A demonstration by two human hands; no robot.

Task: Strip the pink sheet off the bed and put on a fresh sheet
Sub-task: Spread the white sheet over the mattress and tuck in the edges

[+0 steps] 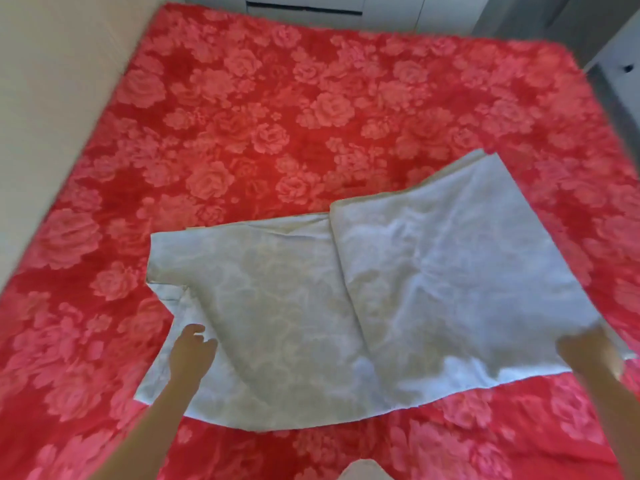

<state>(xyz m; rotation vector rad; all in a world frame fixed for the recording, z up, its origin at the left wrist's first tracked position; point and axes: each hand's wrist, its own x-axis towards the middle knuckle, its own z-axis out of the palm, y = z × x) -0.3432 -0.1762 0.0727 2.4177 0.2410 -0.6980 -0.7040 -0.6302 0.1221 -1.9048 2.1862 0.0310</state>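
Bed (571,98) fills almost the whole view, covered edge to edge by a red-pink floral cover (277,116), flat and not pulled back. If this is the pink sheet of the task, stripping hasn't started; can't tell whether it is a sheet or a blanket.

Fresh sheet (346,306), pale blue-grey with a faint floral weave, lies on top of the cover in the near half of the bed, nearer the right side. It is still partly folded: a lighter layer on the right overlaps a duller layer on the left, with a crease between them. Likely set here to be opened out across the bed.

Wall (52,116) runs just beside the bed's left edge, so that side probably has to be tucked by reaching across. White cabinet fronts (304,8) stand beyond the far edge.

Left hand (192,351) is at the sheet's left edge, fingers curled round a fold of the fabric, gripping it, apparently to pull that layer open leftward.

Right hand (588,355) is at the sheet's near right corner and motion-blurred; it touches the fabric, but I cannot tell whether it grips or only rests there.

No brand, label or readable writing anywhere.
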